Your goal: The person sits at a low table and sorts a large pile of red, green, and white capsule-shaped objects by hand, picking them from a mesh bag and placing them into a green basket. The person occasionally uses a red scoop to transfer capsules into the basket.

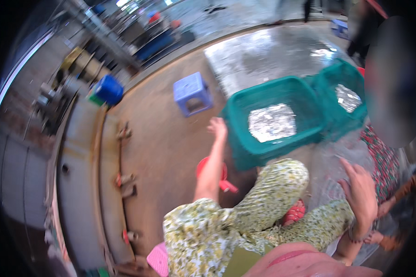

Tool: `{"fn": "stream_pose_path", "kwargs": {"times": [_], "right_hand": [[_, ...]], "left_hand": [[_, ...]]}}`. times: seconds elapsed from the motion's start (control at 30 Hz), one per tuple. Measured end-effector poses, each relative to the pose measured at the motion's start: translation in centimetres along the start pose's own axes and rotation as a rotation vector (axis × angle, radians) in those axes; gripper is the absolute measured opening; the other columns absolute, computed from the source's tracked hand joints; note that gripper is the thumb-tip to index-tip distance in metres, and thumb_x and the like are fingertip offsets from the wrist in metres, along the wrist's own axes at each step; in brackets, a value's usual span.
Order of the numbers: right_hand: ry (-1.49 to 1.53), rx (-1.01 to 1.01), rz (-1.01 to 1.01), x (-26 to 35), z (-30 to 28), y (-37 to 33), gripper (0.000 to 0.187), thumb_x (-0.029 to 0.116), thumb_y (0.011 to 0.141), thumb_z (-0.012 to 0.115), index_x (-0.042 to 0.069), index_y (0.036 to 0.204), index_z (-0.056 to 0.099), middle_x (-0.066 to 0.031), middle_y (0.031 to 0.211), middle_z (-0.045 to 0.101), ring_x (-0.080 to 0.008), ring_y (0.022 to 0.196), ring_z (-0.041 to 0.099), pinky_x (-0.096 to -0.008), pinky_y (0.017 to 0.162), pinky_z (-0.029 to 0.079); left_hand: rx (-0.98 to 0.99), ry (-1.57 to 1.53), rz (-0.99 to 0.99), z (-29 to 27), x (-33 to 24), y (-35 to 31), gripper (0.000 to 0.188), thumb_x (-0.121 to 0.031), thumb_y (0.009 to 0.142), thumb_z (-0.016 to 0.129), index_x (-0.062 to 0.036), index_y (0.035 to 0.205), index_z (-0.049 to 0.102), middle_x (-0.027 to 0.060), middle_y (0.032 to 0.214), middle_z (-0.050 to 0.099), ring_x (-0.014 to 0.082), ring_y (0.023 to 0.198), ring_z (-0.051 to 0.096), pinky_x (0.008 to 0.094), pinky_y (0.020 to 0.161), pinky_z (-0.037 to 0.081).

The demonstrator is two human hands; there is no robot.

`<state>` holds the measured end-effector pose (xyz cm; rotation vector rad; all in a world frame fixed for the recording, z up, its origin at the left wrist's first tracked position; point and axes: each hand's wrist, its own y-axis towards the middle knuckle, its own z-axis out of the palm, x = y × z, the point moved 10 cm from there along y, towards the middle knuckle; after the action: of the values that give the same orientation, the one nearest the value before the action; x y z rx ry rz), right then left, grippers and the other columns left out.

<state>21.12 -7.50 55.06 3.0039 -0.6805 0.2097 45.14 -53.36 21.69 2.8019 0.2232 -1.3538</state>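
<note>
My left hand (217, 127) reaches forward beside the left wall of a large teal tub (238, 138), its fingers loosely apart and nothing visible in them. Inside the tub is a bright, glittering silvery patch (272, 122); I cannot tell whether it is water or something lying there. Below my left forearm, partly covered by it, a red plastic dipper (219, 173) sits on the floor. My right hand (359, 187) is raised over clear sheeting (330, 161) at the right, fingers stretched out, holding nothing. My knees, in patterned trousers (268, 189), lie between my hands.
A second green tub (328, 76) adjoins the first. A purple stool (192, 93) stands ahead on the left. Farther left runs a metal trough (81, 184) with red-handled taps. At right are a red-and-green pile (379, 154) and another person's hands (384, 207).
</note>
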Motion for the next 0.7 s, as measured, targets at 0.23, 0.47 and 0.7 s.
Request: {"fn": "stream_pose_path", "kwargs": {"times": [0.23,0.47,0.7], "right_hand": [[0.225,-0.351,-0.532,9.1,-7.7,5.2,0.076,0.02,0.073,0.068,0.015,0.14,0.031,-0.0128,0.122,0.047,-0.0307,0.11,0.046,-0.0391,0.09,0.039],[0.361,0.057,-0.292,6.2,0.9,10.4,0.061,0.034,0.09,0.048,0.018,0.143,0.023,-0.0204,0.116,0.053,-0.0344,0.106,0.051,-0.0406,0.095,0.036],[0.812,0.239,-0.471,-0.4,11.7,12.7,0.065,0.047,0.095,0.024,0.005,0.143,0.013,-0.0175,0.147,0.019,-0.0287,0.135,0.023,-0.0362,0.109,0.022]], "left_hand": [[0.6,-0.102,1.182,-2.8,-32.7,-18.1,0.033,-0.026,0.086,0.051,-0.0035,0.108,0.061,0.0181,0.1,0.061,0.03,0.099,0.056,0.0376,0.087,0.041],[1.21,0.579,1.885,9.0,-29.9,-43.0,0.032,-0.026,0.089,0.049,-0.0109,0.116,0.057,0.0113,0.118,0.056,0.026,0.105,0.054,0.0377,0.091,0.041],[1.442,0.664,1.776,12.6,-27.4,-45.7,0.031,-0.025,0.089,0.049,-0.0104,0.115,0.057,0.0117,0.117,0.056,0.026,0.105,0.053,0.0379,0.091,0.04]]}}
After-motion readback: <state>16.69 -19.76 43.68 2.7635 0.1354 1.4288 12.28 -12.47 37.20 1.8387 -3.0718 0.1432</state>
